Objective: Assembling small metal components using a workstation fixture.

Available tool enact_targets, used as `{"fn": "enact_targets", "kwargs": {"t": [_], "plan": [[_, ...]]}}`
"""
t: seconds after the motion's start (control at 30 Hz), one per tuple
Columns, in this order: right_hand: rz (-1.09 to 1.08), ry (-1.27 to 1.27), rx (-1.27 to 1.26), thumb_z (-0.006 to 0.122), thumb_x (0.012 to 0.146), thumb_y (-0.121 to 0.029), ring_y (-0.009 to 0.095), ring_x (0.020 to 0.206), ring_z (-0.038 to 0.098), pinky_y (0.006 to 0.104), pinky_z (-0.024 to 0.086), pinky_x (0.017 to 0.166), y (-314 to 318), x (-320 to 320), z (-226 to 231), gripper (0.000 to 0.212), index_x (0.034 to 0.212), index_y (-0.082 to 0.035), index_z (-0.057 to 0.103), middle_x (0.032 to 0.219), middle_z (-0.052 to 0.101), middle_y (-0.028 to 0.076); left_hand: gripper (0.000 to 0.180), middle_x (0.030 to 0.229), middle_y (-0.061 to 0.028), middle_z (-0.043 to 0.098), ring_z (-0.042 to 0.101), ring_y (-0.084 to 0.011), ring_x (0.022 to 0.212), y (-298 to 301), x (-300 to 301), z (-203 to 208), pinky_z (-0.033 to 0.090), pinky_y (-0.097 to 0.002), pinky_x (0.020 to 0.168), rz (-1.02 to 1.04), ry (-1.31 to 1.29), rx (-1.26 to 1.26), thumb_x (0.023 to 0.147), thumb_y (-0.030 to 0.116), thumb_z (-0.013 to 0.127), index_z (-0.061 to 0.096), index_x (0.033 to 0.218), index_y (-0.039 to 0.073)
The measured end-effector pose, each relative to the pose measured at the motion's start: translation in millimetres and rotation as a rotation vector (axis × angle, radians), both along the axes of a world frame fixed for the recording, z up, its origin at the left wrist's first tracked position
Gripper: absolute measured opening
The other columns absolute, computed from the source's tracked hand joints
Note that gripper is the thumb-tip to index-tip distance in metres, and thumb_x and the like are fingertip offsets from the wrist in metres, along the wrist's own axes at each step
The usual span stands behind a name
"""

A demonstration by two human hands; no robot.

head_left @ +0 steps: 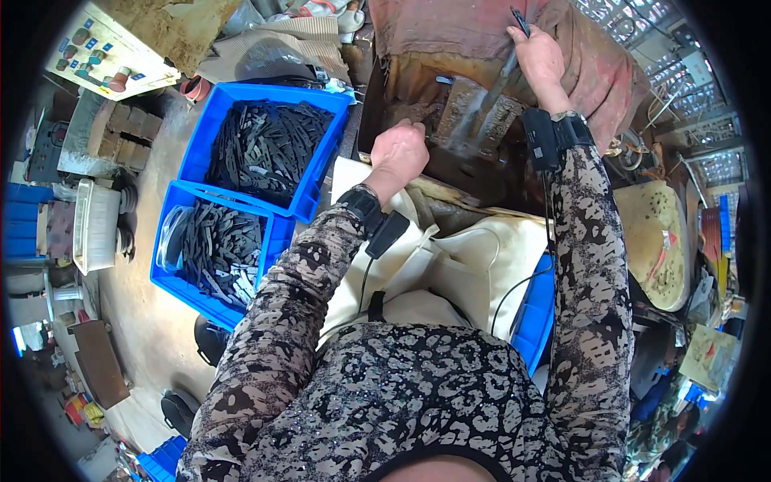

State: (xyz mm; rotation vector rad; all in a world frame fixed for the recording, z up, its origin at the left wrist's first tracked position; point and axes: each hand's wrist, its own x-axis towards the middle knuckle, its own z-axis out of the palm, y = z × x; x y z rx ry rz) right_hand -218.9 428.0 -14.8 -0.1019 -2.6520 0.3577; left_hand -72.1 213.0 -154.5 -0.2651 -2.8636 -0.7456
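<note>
My right hand (540, 64) is raised at the far side of a muddy, wet trough (418, 165). Its fingers pinch a narrow dark strip (520, 20), whose end sticks out beyond them. Lower and to the left, my left hand (399, 153) is curled closed over the trough's near left edge; whatever its fingers hold, if anything, is hidden. Between the hands lies a wet, brown-grey block (450, 112), with what looks like water splashing on it. A reddish-brown cloth (450, 28) hangs behind the trough.
Left of the trough, two blue bins (187, 153) hold many dark flat strips. A cream apron (458, 257) covers my lap, with part of a blue container (536, 309) beside it. At the upper left is a control panel (112, 52); a stained pale seat or board (654, 241) is on the right.
</note>
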Motion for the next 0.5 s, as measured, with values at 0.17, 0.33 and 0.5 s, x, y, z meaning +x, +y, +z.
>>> {"fn": "enact_targets", "kwargs": {"t": [0.17, 0.33, 0.5], "plan": [[-0.001, -0.038, -0.011, 0.054, 0.088, -0.051, 0.037, 0.102, 0.061, 0.0465, 0.047, 0.085, 1.5, -1.2, 0.4, 0.045, 0.115, -0.016, 0.065, 0.105, 0.067, 0.018, 0.015, 0.092, -0.0129, 0.063, 0.064, -0.0328, 0.086, 0.6, -0.4, 0.1, 0.052, -0.0426, 0.075, 0.006, -0.018, -0.015, 0.080, 0.011, 0.054, 0.067, 0.087, 0.010], [-0.008, -0.036, -0.015, 0.055, 0.088, -0.050, 0.038, 0.102, 0.061, 0.0464, 0.048, 0.085, 0.8, -1.0, -0.6, 0.044, 0.115, -0.016, 0.065, 0.105, 0.067, 0.018, 0.015, 0.092, -0.0122, 0.064, 0.064, -0.0319, 0.087, 0.8, 1.0, -0.4, 0.052, -0.0416, 0.075, 0.015, -0.026, -0.017, 0.080, 0.011, 0.054, 0.067, 0.086, 0.010], [-0.013, -0.036, -0.021, 0.055, 0.088, -0.050, 0.037, 0.102, 0.061, 0.0462, 0.048, 0.085, 1.7, -0.7, -0.2, 0.044, 0.116, -0.017, 0.065, 0.105, 0.067, 0.018, 0.015, 0.092, -0.0118, 0.064, 0.064, -0.0314, 0.087, 1.9, 0.3, -0.8, 0.052, -0.0411, 0.075, 0.019, -0.019, -0.021, 0.079, 0.011, 0.054, 0.068, 0.086, 0.010]]}}
